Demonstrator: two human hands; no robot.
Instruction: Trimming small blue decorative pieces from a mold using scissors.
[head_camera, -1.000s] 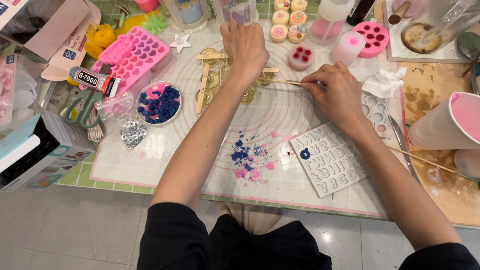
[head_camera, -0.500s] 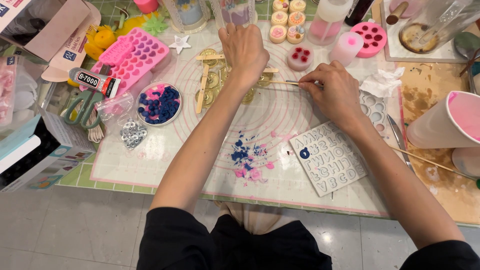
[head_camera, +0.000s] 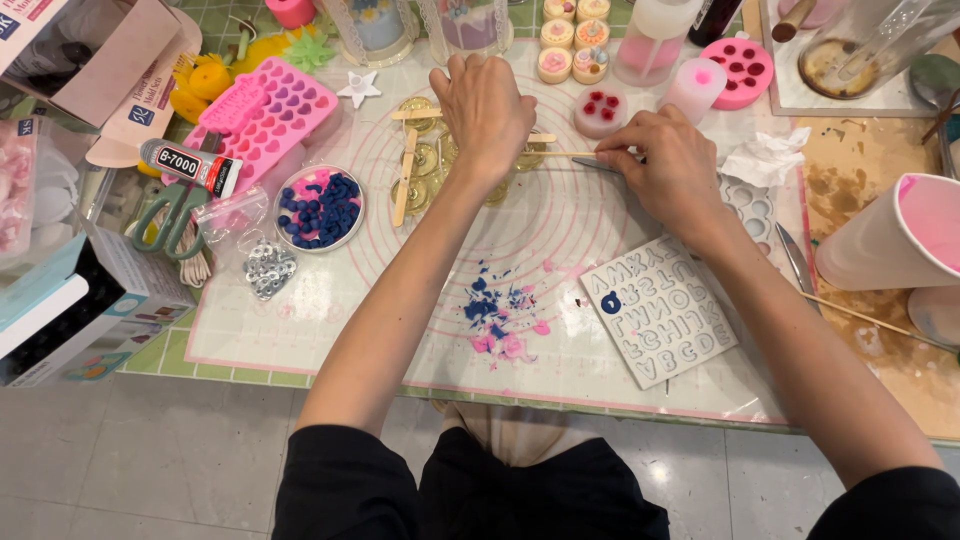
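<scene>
- Our left hand (head_camera: 487, 105) lies palm down, fingers curled over a small gold-coloured holder (head_camera: 522, 155) on the silicone mat (head_camera: 400, 300), pressing on it rather than lifting it; we cannot tell whether the fingers close fully around it.
- Our right hand (head_camera: 668, 165) is closed in a pinch on a thin wooden stick (head_camera: 572, 154), which lies level and points left toward the left hand.
- The stick's far tip sits just beside the gold holder, at the fingers of the left hand.
- More gold holders (head_camera: 420, 160) stand just left of the left hand, with flat wooden sticks (head_camera: 405, 178) laid across them.
- Near the middle of the mat, between our forearms, lies a scatter of blue and pink crumbs (head_camera: 497, 322).
- A white letter mould (head_camera: 660, 312) lies on the mat under our right forearm, tilted, with one cavity filled in blue.
- A round dish of blue pieces (head_camera: 319, 208) sits left of the left forearm, beside a pink heart mould (head_camera: 262, 115).
- Scissors (head_camera: 170, 215) and a tube of glue (head_camera: 190, 165) lie at the mat's left edge.
- A large cup with a pink inside (head_camera: 895, 240) stands on the table at the right, well apart from both hands.
</scene>
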